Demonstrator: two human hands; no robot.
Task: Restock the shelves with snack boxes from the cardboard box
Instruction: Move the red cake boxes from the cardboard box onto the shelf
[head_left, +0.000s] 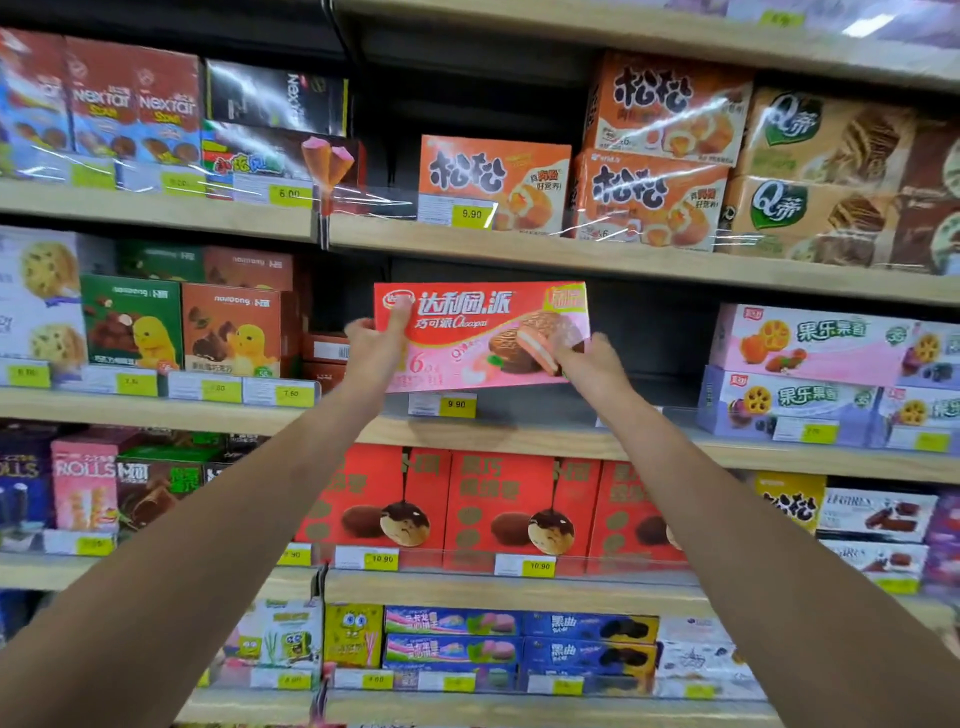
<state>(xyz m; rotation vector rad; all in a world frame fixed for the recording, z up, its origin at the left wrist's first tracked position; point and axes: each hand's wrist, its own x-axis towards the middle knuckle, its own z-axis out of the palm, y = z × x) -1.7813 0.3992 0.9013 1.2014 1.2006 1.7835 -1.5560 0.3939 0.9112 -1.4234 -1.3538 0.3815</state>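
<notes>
A red and pink snack box (480, 332) with a chocolate pie picture stands upright in the dark gap of the second shelf (519, 436), just above a yellow 9.90 price tag (457, 404). My left hand (375, 351) grips the box's left edge, thumb across its front. My right hand (589, 361) holds its lower right corner. Both arms stretch forward and up. The cardboard box is out of view.
Orange boxes (493, 182) fill the shelf above. Green and brown boxes (182, 325) stand to the left of the gap, pink and purple boxes (831, 369) to the right. Red boxes (519, 504) line the shelf below. A clear plastic strip fronts each shelf edge.
</notes>
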